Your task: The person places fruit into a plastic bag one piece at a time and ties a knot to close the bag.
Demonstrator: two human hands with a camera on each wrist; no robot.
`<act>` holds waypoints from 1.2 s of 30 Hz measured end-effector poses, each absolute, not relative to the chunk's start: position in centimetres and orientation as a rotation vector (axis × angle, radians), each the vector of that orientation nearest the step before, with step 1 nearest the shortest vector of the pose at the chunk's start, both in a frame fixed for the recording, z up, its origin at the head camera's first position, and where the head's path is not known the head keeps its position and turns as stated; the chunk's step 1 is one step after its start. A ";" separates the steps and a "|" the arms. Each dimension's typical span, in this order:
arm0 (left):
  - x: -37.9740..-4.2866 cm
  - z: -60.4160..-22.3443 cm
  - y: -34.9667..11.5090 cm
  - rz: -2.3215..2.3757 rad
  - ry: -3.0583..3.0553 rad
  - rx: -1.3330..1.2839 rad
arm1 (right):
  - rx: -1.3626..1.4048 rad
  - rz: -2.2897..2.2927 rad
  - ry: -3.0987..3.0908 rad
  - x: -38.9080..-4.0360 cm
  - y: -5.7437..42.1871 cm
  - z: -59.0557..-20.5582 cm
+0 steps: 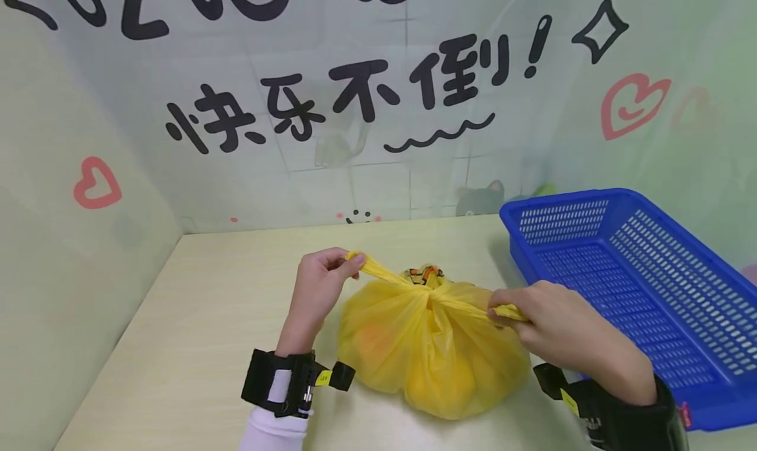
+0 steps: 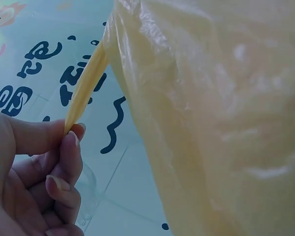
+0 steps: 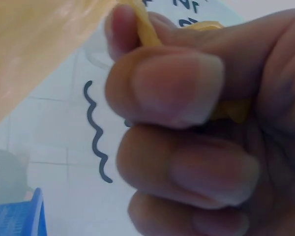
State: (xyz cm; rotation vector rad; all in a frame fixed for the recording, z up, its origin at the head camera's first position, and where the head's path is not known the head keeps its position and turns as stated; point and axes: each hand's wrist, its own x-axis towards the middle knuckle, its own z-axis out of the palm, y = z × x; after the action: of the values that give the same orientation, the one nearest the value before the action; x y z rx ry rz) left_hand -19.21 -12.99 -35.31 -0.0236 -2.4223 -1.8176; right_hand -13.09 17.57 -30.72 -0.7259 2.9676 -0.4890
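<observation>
A yellow plastic bag, thin enough to show rounded orange and yellow shapes inside, rests on the table. Its top is gathered at the middle, where two twisted ends cross. My left hand pinches the left end between thumb and forefinger, pulling it taut up and left; the left wrist view shows this twisted end close up. The other end is gripped in my right hand, its fingers curled round it in the right wrist view. Behind the gathered top, a patterned orange-and-black piece sticks out.
On the right stands a blue plastic basket with mesh walls, close beside my right hand. The pale wooden table meets a printed cloth backdrop at the rear and a side panel at the left.
</observation>
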 end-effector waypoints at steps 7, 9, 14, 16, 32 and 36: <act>-19.6 -35.8 -13.5 -1.797 -2.443 -0.010 | -0.701 -0.459 2.966 -12.6 18.5 -31.6; -19.7 -35.8 -13.6 -1.781 -2.455 0.003 | -0.700 -0.455 2.952 -12.5 18.7 -31.9; -19.8 -36.0 -14.0 -1.751 -2.476 0.052 | -0.711 -0.445 2.941 -12.2 18.8 -32.4; -19.8 -36.1 -14.2 -1.753 -2.480 0.070 | -0.706 -0.438 2.934 -12.1 18.9 -32.6; -20.4 -38.1 -15.0 -1.756 -2.512 0.179 | -0.641 -0.387 2.891 -11.5 19.7 -34.5; -20.6 -38.2 -15.1 -1.740 -2.486 0.209 | -0.636 -0.363 2.888 -11.5 19.6 -34.7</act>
State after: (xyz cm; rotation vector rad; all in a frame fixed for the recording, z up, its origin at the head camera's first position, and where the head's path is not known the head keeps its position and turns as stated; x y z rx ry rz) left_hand -20.59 -15.14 -38.16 0.2088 -2.4861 -1.7395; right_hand -11.50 19.64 -34.67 -0.6359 2.8880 -0.3628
